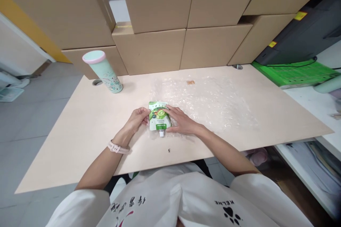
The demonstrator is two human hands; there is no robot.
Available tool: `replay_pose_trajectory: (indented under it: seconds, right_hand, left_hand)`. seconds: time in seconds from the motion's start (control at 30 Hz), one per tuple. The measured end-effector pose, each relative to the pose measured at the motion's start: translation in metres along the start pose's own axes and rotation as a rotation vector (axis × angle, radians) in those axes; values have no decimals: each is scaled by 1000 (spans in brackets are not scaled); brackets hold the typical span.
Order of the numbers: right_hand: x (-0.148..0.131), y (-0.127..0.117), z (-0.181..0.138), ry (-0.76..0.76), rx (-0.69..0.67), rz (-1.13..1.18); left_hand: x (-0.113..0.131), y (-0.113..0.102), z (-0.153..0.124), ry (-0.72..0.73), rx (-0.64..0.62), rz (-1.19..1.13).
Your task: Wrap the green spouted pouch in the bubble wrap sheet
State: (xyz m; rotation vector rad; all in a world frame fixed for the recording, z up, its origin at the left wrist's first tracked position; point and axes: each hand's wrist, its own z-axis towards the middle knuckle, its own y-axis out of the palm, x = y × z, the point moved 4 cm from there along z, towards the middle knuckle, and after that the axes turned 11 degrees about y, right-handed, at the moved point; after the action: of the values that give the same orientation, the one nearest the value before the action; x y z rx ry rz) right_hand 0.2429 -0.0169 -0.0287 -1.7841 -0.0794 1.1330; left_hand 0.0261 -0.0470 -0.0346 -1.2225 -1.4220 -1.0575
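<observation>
A small green and white spouted pouch (pixel 159 118) lies flat on the pale wooden table (pixel 80 138), a little toward the near edge from the table's middle, its white cap pointing at 6 o'clock, toward the person. It sits on the near left corner of a sheet of clear bubble wrap (pixel 210 103) that spreads away from it toward 2 o'clock.

The left hand (pixel 138 118) comes in from 8 o'clock and touches the pouch's left edge, fingers curled and close together, the fingertips on the edge near its upper corner. Whether they pinch the pouch or only steady it, I cannot tell. A pale pink wristband (pixel 117 148) sits on that wrist.

The right hand (pixel 181 120) lies palm down at 3 o'clock of the pouch, fingers slightly spread and flat, the tips resting over the pouch's right side and the wrap beneath.

At 10 o'clock from the pouch, well apart, a mint green tumbler (pixel 102 71) with a pink lid stands near the table's far left edge. At 1 o'clock, on the far part of the wrap, lies a small orange-brown scrap (pixel 190 82). A wall of stacked cardboard boxes (pixel 160 17) runs along the back of the table. Off at 3 o'clock, beyond the table's right end, a green mat (pixel 295 72) lies under a dark machine (pixel 306 32).
</observation>
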Motion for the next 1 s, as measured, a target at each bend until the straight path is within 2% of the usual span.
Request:
replay_pose_trajectory:
  seconds: [0.17, 0.37, 0.53, 0.63, 0.73, 0.83, 0.93, 1.0]
  right_hand:
    - [0, 4, 1, 27, 45, 24]
    - [7, -6, 1, 6, 56, 264]
    - [12, -24, -3, 24, -48, 637]
    - [23, -36, -7, 103, -71, 691]
    - [42, -46, -10, 270, 9, 660]
    - [58, -55, -14, 449, 229, 605]
    - [56, -64, -18, 417, 475, 393]
    - [48, -62, -19, 321, 435, 326]
  left_hand:
    - [7, 9, -3, 132, 11, -73]
    - [17, 30, -22, 433, -165, -36]
    - [29, 60, -43, 723, -363, 359]
    - [26, 86, -46, 839, -539, 641]
    - [16, 107, -40, 871, -630, 879]
    - [7, 118, -33, 909, -660, 983]
    - [4, 122, -31, 935, -653, 985]
    - [4, 122, -32, 933, -651, 973]
